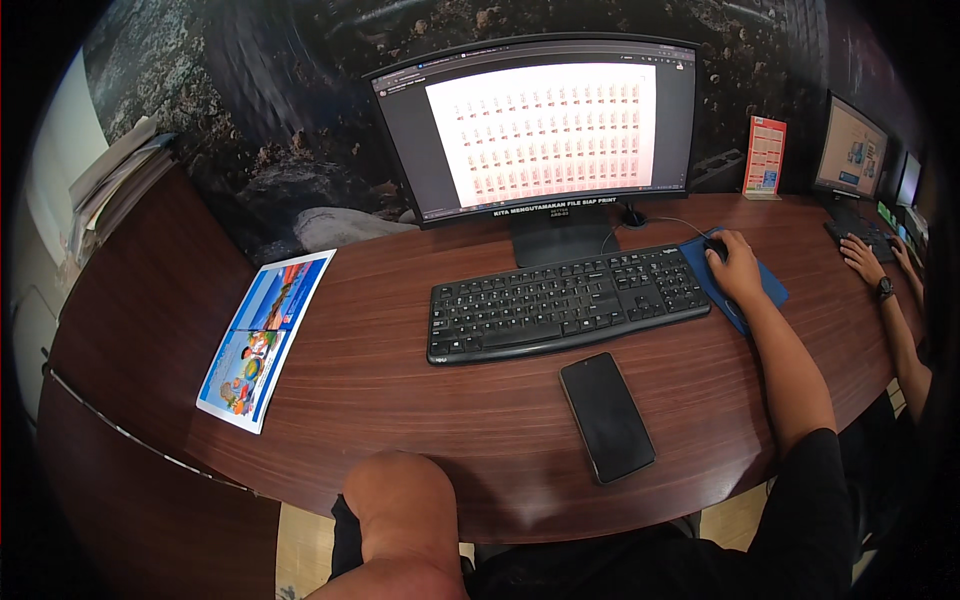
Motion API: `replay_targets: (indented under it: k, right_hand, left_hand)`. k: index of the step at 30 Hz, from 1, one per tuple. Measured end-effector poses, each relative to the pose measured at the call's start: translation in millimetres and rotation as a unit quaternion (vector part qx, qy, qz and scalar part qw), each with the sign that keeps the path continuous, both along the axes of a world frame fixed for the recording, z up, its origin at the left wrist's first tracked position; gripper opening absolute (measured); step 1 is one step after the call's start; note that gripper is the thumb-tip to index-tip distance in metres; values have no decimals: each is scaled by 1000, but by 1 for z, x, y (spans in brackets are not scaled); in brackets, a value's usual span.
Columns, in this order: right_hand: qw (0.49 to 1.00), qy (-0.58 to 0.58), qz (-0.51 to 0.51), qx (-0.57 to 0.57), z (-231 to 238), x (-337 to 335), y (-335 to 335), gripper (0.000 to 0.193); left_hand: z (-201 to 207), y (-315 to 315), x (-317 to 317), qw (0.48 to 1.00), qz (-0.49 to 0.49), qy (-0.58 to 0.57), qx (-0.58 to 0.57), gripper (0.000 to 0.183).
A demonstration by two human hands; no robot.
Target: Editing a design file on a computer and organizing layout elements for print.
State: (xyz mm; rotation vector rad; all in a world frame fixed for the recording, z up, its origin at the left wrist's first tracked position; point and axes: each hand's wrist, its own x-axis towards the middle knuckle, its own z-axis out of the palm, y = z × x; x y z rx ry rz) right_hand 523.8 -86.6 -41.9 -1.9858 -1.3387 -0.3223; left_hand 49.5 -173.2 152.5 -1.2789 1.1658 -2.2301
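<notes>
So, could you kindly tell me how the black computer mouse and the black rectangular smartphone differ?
The black computer mouse is partly covered by the right hand; the black rectangular smartphone lies untouched, fully in view. The mouse sits on the blue mouse pad; the smartphone rests directly on the brown wood-grain desk. Both are black.

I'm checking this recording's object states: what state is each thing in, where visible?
Monitor: on, showing a page.
Far monitor: on.
Phone: flat, screen dark.
Keyboard: flat, no hand on it.
Mouse: under the right hand.
Mouse pad: flat, partly covered.
Calendar: upright.
Printed sheet: flat, pictures up.
Papers: stacked.
</notes>
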Motion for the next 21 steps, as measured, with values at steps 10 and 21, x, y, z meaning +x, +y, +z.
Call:
replay_targets:
  k: [10, 21]
  right_hand:
    - [1000, 0, -1, -4, 1, -1, 0, 33]
    - [1000, 0, 5, 3, -1, 2, 1, 32]
  left_hand:
    - [3, 2, 4, 999, -18, -21, 19, 15]
    - [6, 1, 6, 999, -29, -18, 10, 12]
